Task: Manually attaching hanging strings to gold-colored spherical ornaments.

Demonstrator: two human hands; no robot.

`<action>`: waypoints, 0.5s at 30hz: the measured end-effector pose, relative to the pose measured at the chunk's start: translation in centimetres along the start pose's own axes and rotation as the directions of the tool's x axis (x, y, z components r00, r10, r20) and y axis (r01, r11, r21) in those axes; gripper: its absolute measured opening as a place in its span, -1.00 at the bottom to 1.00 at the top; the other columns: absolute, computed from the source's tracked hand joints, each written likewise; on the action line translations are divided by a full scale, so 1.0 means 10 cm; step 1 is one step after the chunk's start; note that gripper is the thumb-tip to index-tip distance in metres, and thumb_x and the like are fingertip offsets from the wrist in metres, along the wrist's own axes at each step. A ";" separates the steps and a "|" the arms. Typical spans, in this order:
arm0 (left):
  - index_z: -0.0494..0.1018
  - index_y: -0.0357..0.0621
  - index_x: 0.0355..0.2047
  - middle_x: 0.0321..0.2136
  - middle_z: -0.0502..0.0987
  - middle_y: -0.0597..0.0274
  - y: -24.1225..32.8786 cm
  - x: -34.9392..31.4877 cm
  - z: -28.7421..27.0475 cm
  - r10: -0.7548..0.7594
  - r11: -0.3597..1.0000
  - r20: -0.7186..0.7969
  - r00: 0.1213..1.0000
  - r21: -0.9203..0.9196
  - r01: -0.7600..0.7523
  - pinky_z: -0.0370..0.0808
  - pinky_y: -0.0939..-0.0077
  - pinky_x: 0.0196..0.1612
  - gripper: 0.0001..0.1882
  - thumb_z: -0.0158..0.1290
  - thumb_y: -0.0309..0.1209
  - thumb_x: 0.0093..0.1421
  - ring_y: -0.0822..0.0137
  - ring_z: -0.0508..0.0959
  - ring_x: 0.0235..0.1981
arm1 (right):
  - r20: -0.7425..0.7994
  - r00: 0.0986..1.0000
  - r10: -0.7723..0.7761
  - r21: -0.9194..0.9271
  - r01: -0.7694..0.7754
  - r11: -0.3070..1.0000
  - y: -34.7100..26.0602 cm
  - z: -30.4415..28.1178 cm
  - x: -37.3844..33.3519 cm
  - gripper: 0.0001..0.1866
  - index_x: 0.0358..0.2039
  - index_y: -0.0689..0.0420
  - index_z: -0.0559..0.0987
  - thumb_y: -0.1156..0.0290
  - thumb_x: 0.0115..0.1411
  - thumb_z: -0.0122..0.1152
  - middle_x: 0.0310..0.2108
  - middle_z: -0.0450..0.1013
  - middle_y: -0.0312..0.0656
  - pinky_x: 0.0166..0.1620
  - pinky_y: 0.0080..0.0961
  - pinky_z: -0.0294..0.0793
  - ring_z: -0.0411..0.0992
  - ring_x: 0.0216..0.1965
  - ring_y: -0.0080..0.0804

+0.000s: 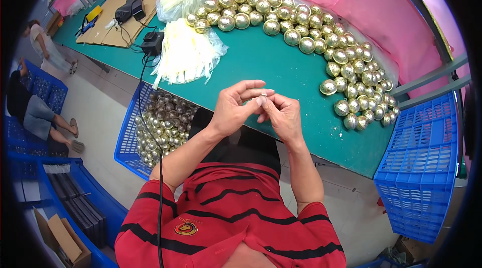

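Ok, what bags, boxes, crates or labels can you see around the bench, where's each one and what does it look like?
Clear plastic bags: two on the green bench, far left, holding pale yellow strips.
Flattened cardboard: brown sheets at the bench's far left end, under black devices.
Blue crate: left of the hands, below the bench, full of gold balls.
Blue crates: stacked on the right.
Cardboard box: brown, open, bottom left.
No screens or signs.

Both arms come up from the near edge, bare, and bend in toward the middle. The left hand (pixel 233 110) is raised with its fingers curled and its thumb stretched right. The right hand (pixel 282 115) sits just beside it. Their fingertips touch, pinched together. What they pinch is too small to tell.
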State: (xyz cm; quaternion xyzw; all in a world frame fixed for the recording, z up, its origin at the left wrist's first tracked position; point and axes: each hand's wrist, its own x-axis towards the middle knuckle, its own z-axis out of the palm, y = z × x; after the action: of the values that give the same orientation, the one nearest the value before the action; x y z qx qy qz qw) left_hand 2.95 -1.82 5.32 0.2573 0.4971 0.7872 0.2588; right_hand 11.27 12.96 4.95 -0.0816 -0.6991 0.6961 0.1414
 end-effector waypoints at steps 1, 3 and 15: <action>0.43 -0.43 0.16 -0.08 0.69 -0.09 0.01 0.00 0.01 -0.031 0.999 -0.015 0.999 0.032 0.031 0.63 0.46 0.01 -0.61 0.15 -0.51 0.38 0.35 0.67 -0.09 | 0.002 1.000 0.008 -0.019 -0.008 1.000 0.01 -0.01 -0.01 -0.74 -0.27 0.27 0.71 0.31 0.41 0.27 -0.49 0.62 -0.26 -0.48 -0.65 0.43 0.52 -0.54 -0.62; 0.43 -0.43 0.15 -0.10 0.69 -0.08 -0.03 0.02 -0.01 -0.025 0.999 -0.037 0.999 0.045 0.027 0.63 0.47 0.00 -0.62 0.15 -0.51 0.38 0.36 0.67 -0.10 | 0.006 1.000 0.015 -0.038 -0.015 0.999 0.00 0.00 -0.02 -0.74 -0.27 0.27 0.71 0.31 0.41 0.26 -0.49 0.62 -0.26 -0.48 -0.65 0.43 0.52 -0.54 -0.63; 0.44 -0.44 0.13 -0.13 0.70 -0.06 -0.05 0.04 -0.02 -0.035 0.998 -0.067 0.997 0.056 0.039 0.64 0.46 -0.01 -0.64 0.15 -0.54 0.37 0.35 0.68 -0.11 | 0.007 0.998 0.056 -0.058 -0.055 0.997 0.02 0.00 -0.06 -0.75 -0.28 0.24 0.72 0.31 0.40 0.27 -0.50 0.62 -0.25 -0.48 -0.64 0.42 0.52 -0.54 -0.62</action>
State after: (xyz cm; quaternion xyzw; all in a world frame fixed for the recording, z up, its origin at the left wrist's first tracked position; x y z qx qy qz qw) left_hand 2.62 -1.54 4.88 0.2291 0.5325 0.7758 0.2494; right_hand 11.85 12.80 4.66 -0.1020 -0.7170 0.6796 0.1164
